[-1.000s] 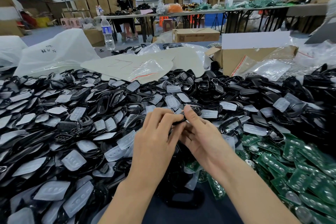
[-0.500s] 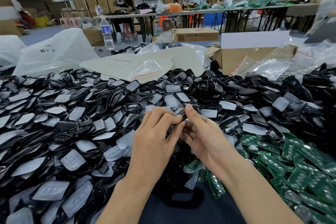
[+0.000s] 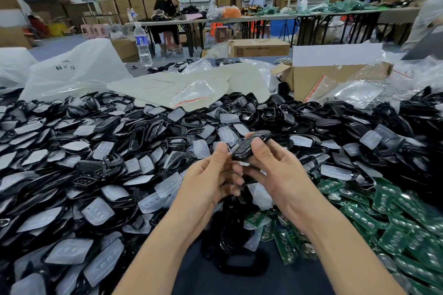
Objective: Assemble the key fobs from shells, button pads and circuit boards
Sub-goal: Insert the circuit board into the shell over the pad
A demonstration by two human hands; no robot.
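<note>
One key fob (image 3: 249, 147) is up over the loose parts, tilted, button face toward us, and it looks closed. Right hand (image 3: 285, 175) pinches it mid-body, thumb on top and fingers under. Left hand (image 3: 211, 182) curls on the lower end with the thumb at the edge. Our read: final squeeze and check on this unit. We can't tell whether the seam is fully snapped. Next we press round the edge, then park it away from the raw stock. Then we grab a shell (image 3: 288, 118) and a button pad (image 3: 98, 211) from the left, and a circuit board (image 3: 393, 239) from the green pile on the right.
</note>
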